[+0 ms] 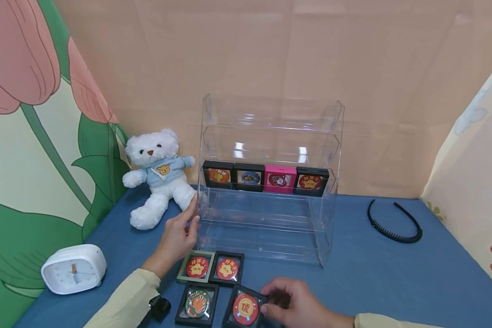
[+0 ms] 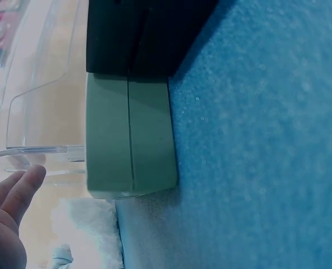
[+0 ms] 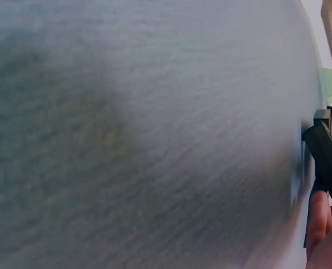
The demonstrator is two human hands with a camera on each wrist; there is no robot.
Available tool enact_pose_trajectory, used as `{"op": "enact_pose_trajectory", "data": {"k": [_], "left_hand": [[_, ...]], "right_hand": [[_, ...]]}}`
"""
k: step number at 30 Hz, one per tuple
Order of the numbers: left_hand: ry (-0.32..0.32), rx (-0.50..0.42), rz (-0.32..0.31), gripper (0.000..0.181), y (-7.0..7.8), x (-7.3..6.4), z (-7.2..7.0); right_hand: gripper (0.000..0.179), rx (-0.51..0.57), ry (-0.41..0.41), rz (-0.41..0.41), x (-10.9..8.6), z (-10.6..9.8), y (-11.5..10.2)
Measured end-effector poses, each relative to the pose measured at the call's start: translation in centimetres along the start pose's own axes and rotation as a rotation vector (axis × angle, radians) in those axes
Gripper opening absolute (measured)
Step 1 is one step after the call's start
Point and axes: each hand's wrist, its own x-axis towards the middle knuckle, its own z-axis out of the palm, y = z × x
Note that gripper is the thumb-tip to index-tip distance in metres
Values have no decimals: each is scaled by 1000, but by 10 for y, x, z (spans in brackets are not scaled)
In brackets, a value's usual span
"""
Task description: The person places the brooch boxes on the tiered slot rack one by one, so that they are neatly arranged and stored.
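Note:
A clear acrylic display rack [image 1: 266, 207] stands upright in the middle. Its shelf holds a row of boxed round badges, including a pink box [image 1: 279, 179]. My left hand [image 1: 178, 237] rests against the rack's left side with its fingers fairly straight, seen also in the left wrist view as extended fingers [image 2: 21, 193]. My right hand [image 1: 297, 303] pinches the right edge of a black badge box [image 1: 246, 309] with a red round badge; the box looks slightly tilted. Beside it lie a green-framed box [image 1: 196, 266], a black box with a star badge [image 1: 227, 269] and another with a green badge [image 1: 197, 304].
A white teddy bear [image 1: 164, 171] in a blue top sits left of the rack. At the left front stands a white clock [image 1: 74, 269]. A black headband [image 1: 395, 234] lies on the blue tabletop [image 1: 377, 278] at the right. Fabric hangs behind.

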Motion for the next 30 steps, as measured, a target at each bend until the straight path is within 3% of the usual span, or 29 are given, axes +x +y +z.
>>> {"op": "enact_pose_trajectory", "data": {"k": [7, 21, 30], "left_hand": [[13, 18, 12, 58, 0, 0, 0], [6, 34, -6, 57, 1, 0, -1], [-9, 28, -23, 58, 1, -1, -1]], "right_hand": [[21, -5, 49, -53, -9, -10, -5], [19, -193, 164, -14, -14, -35, -16], [14, -433, 276, -164, 1, -48, -34]]}}
